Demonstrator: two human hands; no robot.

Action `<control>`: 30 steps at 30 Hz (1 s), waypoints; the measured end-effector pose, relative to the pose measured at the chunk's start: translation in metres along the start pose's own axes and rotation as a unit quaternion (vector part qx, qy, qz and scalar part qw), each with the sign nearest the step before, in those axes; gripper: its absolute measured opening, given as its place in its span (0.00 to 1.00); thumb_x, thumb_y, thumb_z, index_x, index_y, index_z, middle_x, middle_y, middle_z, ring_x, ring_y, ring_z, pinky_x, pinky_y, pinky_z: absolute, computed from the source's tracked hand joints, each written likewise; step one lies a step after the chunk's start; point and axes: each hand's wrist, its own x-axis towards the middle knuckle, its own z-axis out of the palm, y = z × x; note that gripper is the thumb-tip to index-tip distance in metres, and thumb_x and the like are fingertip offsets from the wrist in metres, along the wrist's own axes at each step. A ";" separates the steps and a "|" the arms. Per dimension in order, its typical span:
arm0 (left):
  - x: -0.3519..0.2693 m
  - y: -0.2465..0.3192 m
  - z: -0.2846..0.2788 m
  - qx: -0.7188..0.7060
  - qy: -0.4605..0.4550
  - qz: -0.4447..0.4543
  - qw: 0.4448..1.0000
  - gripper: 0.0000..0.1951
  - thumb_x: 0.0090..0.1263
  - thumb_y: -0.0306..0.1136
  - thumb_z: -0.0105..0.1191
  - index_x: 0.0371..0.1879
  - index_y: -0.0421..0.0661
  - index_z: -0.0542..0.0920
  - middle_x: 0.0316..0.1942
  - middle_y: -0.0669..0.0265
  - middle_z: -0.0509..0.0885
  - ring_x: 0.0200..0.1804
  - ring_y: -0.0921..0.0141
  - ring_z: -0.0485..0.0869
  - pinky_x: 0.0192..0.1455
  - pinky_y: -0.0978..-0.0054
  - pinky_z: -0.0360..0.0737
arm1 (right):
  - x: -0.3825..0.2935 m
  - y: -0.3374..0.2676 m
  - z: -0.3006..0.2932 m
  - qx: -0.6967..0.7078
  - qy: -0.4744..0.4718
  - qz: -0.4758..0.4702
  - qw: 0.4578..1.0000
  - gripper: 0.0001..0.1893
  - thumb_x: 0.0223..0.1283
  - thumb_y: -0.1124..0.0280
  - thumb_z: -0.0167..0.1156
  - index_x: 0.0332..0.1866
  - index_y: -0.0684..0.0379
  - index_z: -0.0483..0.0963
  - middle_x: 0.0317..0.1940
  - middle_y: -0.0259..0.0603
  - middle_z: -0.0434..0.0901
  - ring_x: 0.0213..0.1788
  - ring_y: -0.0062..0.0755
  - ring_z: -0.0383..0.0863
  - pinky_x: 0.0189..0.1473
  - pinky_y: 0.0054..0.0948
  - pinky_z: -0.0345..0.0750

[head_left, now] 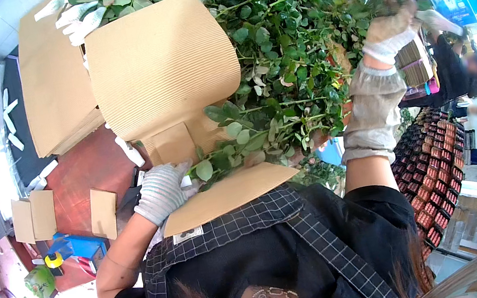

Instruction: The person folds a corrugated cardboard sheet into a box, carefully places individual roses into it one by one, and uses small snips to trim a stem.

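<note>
My left hand [162, 193], in a striped knit glove, is at the near left end of a row of leafy cut stems [243, 148], by a small white piece [185, 181]; its fingertips are partly hidden. Those stems lie across a corrugated cardboard sheet [161, 62] with a small cardboard piece [175, 143] on it. A second cardboard sheet [232, 195] stands between the stems and my apron. At the upper right, my raised right hand [391, 21], in a glove with bare fingers, holds a blurred leafy stem [362, 7].
Beyond the sheet spreads a large heap of leafy stems [278, 22]. At left are stacked cardboard sheets [56, 80], white sleeves [10, 117], small cardboard pieces [104, 213] and a blue tape dispenser [81, 248]. A co-worker's gloved hand [438, 21] is just beyond my right hand.
</note>
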 end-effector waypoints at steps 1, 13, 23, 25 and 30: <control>-0.002 -0.002 -0.002 0.005 0.001 -0.003 1.000 0.24 0.53 0.48 0.58 0.47 0.46 0.79 0.30 0.54 0.81 0.34 0.56 0.81 0.37 0.60 0.76 | 0.008 -0.009 0.004 0.004 0.004 0.001 1.000 0.11 0.64 0.67 0.51 0.46 0.61 0.70 0.38 0.42 0.78 0.30 0.30 0.78 0.36 0.24 0.80; 0.021 0.035 -0.054 -0.651 0.305 0.168 0.674 0.39 0.52 0.40 0.68 0.63 0.39 0.65 0.39 0.65 0.81 0.33 0.81 0.78 0.33 0.88 0.73 | -0.158 -0.101 0.081 -0.124 -0.647 -0.202 0.725 0.24 0.45 0.73 0.60 0.53 0.53 0.73 0.32 0.38 0.79 0.29 0.37 0.80 0.29 0.33 0.77; -0.010 0.013 -0.076 -0.735 0.537 0.007 0.415 0.18 0.68 0.53 0.48 0.32 0.49 0.74 0.26 0.66 0.77 0.33 0.69 0.79 0.36 0.75 0.76 | -0.172 -0.127 0.086 -0.263 -0.642 -0.226 0.684 0.24 0.52 0.72 0.59 0.58 0.45 0.72 0.33 0.37 0.79 0.29 0.32 0.79 0.31 0.30 0.76; -0.034 -0.030 -0.088 -0.665 0.540 0.114 0.502 0.09 0.66 0.38 0.54 0.33 0.45 0.74 0.30 0.65 0.79 0.33 0.70 0.79 0.36 0.76 0.77 | -0.152 -0.109 0.080 -0.251 -0.617 -0.053 0.744 0.21 0.51 0.73 0.56 0.54 0.49 0.72 0.30 0.34 0.75 0.29 0.31 0.76 0.32 0.30 0.76; -0.048 -0.046 -0.027 -0.389 0.451 -0.014 0.803 0.14 0.52 0.20 0.61 0.37 0.45 0.75 0.24 0.67 0.79 0.30 0.70 0.80 0.36 0.76 0.78 | -0.203 -0.098 0.071 -0.221 -0.715 -0.168 0.641 0.20 0.51 0.75 0.53 0.52 0.50 0.73 0.29 0.36 0.75 0.30 0.33 0.76 0.41 0.38 0.75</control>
